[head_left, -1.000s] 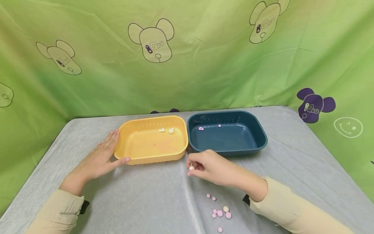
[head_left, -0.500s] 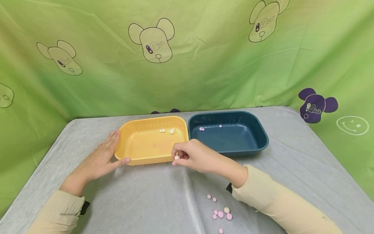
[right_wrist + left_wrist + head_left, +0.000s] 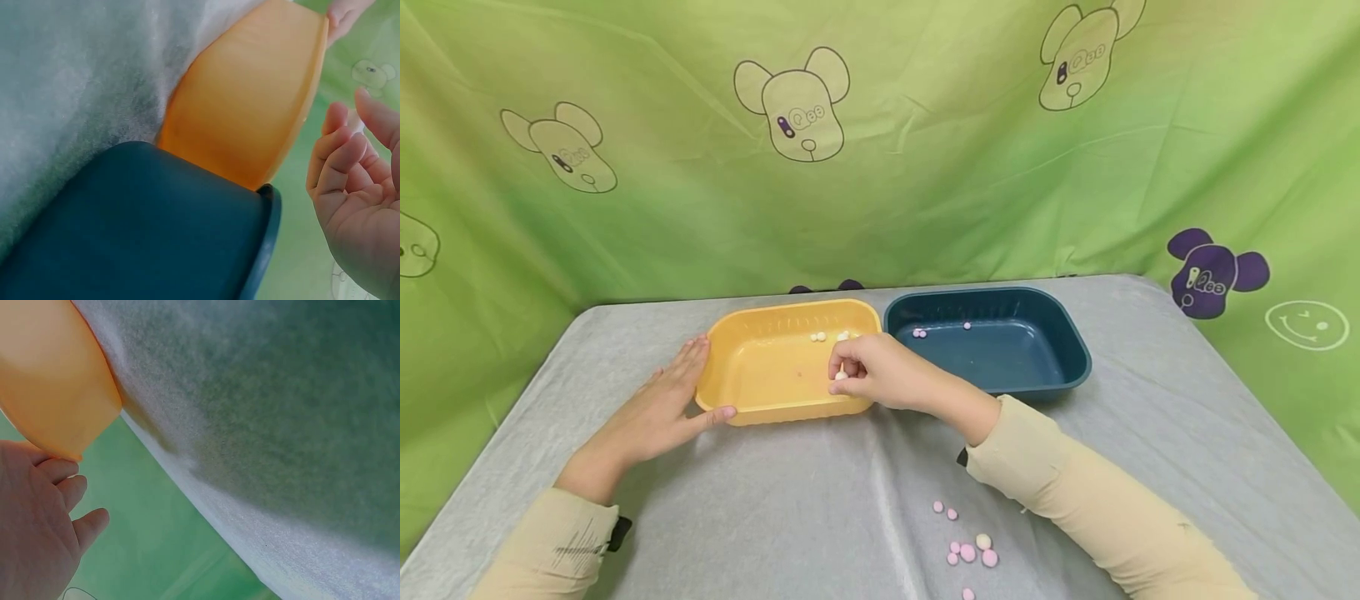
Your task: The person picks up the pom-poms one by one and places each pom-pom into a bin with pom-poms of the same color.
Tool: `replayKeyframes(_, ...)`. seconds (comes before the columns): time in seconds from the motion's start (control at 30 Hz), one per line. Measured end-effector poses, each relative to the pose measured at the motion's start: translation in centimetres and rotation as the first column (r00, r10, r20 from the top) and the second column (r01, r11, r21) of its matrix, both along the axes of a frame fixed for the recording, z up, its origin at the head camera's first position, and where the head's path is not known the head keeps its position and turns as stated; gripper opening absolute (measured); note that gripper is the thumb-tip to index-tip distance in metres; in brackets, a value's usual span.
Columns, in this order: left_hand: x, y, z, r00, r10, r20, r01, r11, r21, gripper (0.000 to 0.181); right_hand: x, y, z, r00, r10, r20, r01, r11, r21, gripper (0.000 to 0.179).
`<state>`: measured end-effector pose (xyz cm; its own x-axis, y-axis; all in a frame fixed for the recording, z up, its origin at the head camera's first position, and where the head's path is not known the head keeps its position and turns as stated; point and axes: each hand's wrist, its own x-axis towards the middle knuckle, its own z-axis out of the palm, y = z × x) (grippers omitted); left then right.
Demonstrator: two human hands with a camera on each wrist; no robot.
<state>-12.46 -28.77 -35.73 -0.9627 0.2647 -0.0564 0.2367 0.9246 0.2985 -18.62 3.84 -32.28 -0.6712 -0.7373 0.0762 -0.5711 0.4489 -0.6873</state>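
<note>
The right hand (image 3: 876, 371) pinches a white ball (image 3: 841, 377) between thumb and fingertips, above the near right corner of the yellow tub (image 3: 752, 371). The left hand (image 3: 658, 412) lies spread against that tub's left edge. White balls (image 3: 821, 337) sit toward its far edge. The blue tub (image 3: 1000, 350), just beside its right edge, holds pink balls (image 3: 967, 326). Toward the table's (image 3: 760, 517) near edge, more pink balls lie around a cream ball (image 3: 983, 542). A loose pinch could drop the small ball early; released high, it might bounce out.
</note>
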Motion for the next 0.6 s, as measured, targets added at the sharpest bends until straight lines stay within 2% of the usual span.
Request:
replayKeyframes(0.33,0.1,0.0,-0.1,1.000,0.002,-0.002,-0.002,1.000,-0.003,0.101,-1.3,-1.0,-0.6,0.999,-0.033,0.033,0.032,0.999,0.030,0.009)
replayKeyframes(0.6,0.1,0.0,-0.1,1.000,0.002,-0.005,-0.002,1.000,-0.006,0.101,-2.0,-1.6,-1.1,0.999,-0.038,0.001,0.038,0.997,0.070,0.011)
